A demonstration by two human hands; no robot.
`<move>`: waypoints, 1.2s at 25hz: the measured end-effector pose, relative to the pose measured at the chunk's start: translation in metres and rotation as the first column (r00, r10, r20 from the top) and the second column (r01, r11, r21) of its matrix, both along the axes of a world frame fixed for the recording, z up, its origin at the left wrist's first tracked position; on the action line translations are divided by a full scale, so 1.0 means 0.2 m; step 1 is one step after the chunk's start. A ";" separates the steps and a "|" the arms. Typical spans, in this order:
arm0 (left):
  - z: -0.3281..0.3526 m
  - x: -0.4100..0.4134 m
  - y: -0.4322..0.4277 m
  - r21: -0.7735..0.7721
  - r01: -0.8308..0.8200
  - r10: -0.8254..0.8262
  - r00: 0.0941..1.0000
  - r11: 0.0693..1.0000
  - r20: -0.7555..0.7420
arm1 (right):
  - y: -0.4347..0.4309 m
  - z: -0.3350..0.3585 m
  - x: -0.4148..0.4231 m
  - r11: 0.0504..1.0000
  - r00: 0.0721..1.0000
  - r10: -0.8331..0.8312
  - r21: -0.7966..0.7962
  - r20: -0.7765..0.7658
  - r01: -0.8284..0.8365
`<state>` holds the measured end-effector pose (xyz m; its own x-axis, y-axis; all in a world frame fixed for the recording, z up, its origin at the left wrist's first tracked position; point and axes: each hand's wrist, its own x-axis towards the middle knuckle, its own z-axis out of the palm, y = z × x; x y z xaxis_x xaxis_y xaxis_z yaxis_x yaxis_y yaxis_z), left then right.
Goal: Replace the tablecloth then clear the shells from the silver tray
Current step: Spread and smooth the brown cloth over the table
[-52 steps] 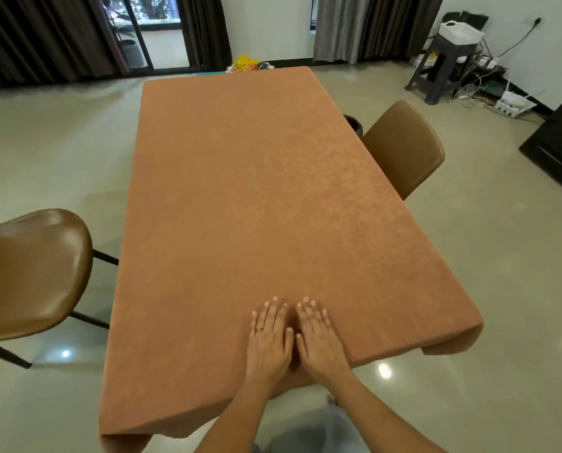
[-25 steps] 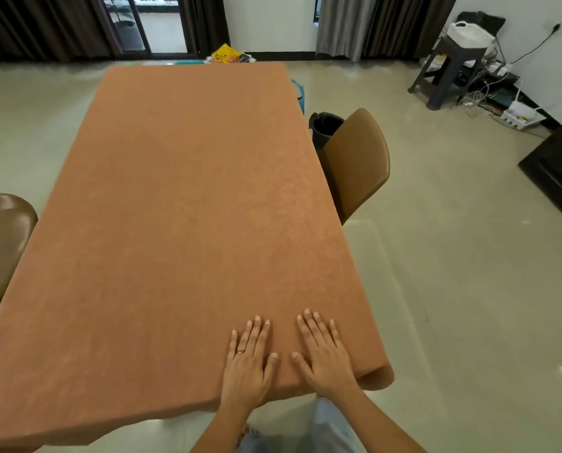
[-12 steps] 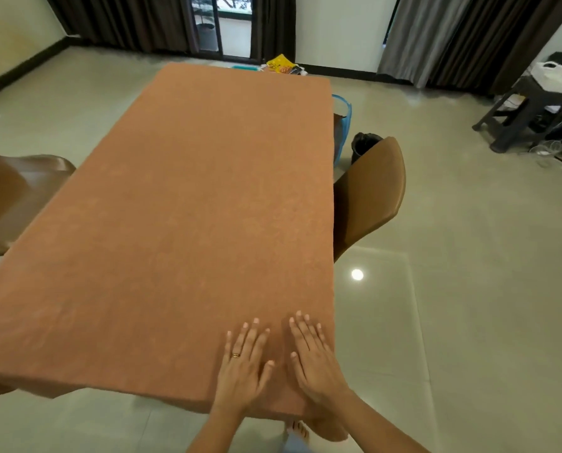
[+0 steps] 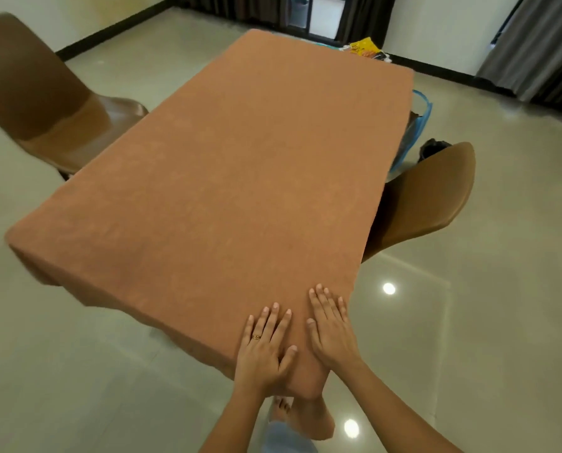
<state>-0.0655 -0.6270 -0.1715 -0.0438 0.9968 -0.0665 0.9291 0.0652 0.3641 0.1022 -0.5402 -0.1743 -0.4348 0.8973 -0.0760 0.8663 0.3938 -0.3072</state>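
Two brown chairs flank the scene, and the left chair [image 4: 54, 112] sits at the far left, its seat tucked against the long side of the desk; its back is smeared by blur, so its exact shape is hard to read. Next to it, the orange-brown tablecloth [image 4: 240, 178] lies spread smooth over the whole desk, its edges hanging down over the near side and the near corner. At that near corner the left hand [image 4: 266, 348] lies flat on the cloth, palm down, fingers [image 4: 274, 317] released and slightly spread, a gold ring [image 4: 256, 337] on one of them. Just beside it, thumbs nearly meeting, the right hand [image 4: 330, 328] presses flat the same way, its fingers stretched out and gripping nothing, close to the cloth's right edge. Below the hands a bare foot [image 4: 283, 408] shows on the glossy tiled floor [image 4: 469, 322]. Beyond the far end of the desk a yellow packet [image 4: 363, 49] lies on the floor. To the right, a blue-rimmed object [image 4: 421, 116], perhaps a basket, peeks out behind the desk's edge. Furthest right stands the right chair [image 4: 430, 197], its backrest turned toward the desk.
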 end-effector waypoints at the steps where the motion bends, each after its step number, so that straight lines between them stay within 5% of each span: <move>1: 0.00 0.02 -0.01 -0.006 -0.025 0.025 1.000 1.000 0.001 | 0.04 0.00 0.05 1.000 1.000 -0.024 -0.010 -0.008 0.024; 6: 0.07 0.24 0.01 -0.031 -0.328 0.329 0.944 0.944 0.009 | 0.13 0.06 0.14 0.991 0.991 0.131 -0.027 0.030 -0.130; 11: 0.10 0.51 0.13 -0.003 -0.562 0.536 0.787 0.827 0.305 | 0.07 0.07 0.07 0.894 0.894 0.442 -0.049 -0.075 -0.446; 18: 0.04 0.56 0.15 -0.024 -0.634 0.634 0.769 0.773 0.080 | 0.38 0.01 0.20 0.759 0.759 0.651 0.012 -0.005 -0.651; 25: 0.01 0.59 0.17 0.023 -0.655 0.655 0.755 0.755 -0.010 | 1.27 0.02 0.34 0.875 0.868 0.481 -0.003 0.122 -0.485; 30: 0.08 0.60 0.49 0.049 -0.745 0.747 0.665 0.665 -0.013 | 1.26 0.03 0.25 0.771 0.771 0.634 0.030 0.068 -0.637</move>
